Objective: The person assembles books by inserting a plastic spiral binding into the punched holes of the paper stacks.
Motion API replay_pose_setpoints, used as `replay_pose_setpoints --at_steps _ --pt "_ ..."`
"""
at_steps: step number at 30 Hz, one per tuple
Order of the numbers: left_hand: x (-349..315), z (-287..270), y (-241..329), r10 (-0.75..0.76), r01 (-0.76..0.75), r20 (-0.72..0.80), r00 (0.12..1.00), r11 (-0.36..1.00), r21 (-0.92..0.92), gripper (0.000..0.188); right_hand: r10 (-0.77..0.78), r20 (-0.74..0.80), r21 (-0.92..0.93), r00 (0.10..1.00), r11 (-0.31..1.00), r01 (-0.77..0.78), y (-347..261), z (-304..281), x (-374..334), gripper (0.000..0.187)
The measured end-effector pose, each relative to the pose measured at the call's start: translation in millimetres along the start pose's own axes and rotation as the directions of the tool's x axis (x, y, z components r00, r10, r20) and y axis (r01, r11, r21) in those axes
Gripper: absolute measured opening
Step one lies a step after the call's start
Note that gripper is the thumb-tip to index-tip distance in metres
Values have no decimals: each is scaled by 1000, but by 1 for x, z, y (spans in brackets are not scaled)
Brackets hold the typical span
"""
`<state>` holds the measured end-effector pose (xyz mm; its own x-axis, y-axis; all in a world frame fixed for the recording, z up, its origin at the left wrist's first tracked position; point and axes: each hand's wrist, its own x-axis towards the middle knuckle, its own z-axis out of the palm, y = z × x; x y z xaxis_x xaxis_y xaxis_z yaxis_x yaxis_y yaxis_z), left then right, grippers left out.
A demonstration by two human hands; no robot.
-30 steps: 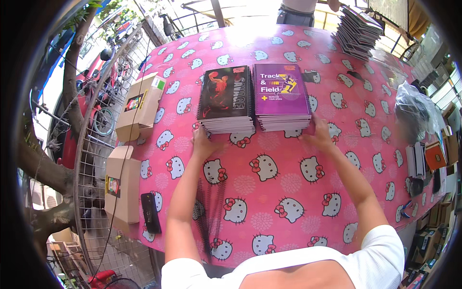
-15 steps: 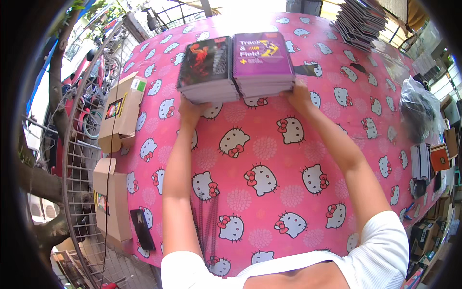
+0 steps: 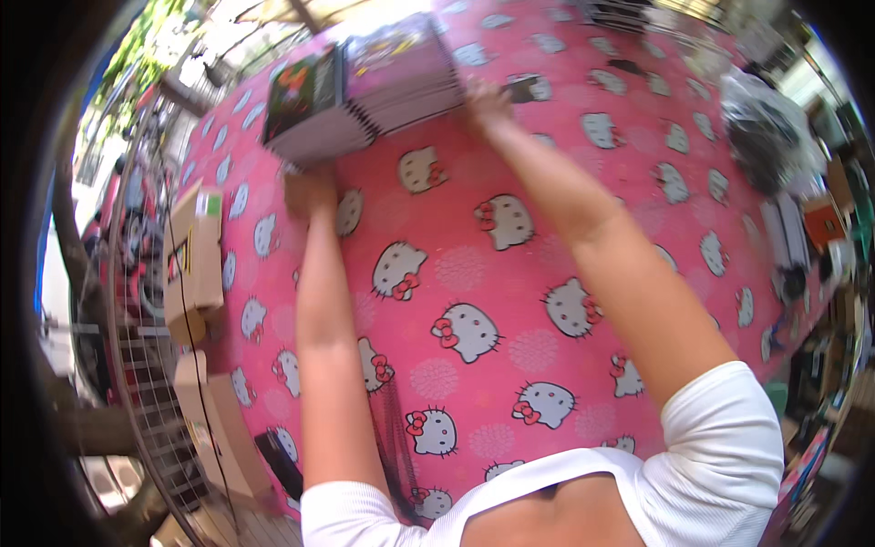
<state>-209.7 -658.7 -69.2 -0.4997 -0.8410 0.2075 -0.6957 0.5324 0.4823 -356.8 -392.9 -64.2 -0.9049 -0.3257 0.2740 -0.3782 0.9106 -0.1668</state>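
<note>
Two stacks of spiral-bound notebooks stand side by side at the far left of the table: a black-covered stack (image 3: 310, 118) and a purple-covered stack (image 3: 406, 73). My left hand (image 3: 311, 190) is closed at the near left corner of the black stack, its fingertips partly hidden against the books. By the near right corner of the purple stack, my right hand (image 3: 489, 105) has its fingers stretched out, at or almost at the books' edge. Motion blurs both hands and the stacks. Both arms reach far forward.
Black spiral binding coils (image 3: 396, 438) lie beside my left forearm, and a black phone (image 3: 278, 463) lies at the left edge. Cardboard boxes (image 3: 196, 260) line that side, along a metal fence (image 3: 137, 365). A plastic-wrapped dark bundle (image 3: 770, 137) sits at right, on the pink patterned tablecloth (image 3: 533, 351).
The view has swung. Both notebook stacks have shifted left and away from me, turning slightly. My left hand has gone along with them; my right hand's fingers now stretch out more.
</note>
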Motion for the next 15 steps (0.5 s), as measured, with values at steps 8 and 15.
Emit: replay_pose_setpoints --at_steps 8,15 --pt "-294 -45 27 515 -689 548 659 706 166 70 -120 -183 386 976 904 183 116 -124 -315 58" --pt "-590 -138 64 804 -841 595 26 339 -422 62 545 -274 -43 792 816 -576 394 -235 -497 61"
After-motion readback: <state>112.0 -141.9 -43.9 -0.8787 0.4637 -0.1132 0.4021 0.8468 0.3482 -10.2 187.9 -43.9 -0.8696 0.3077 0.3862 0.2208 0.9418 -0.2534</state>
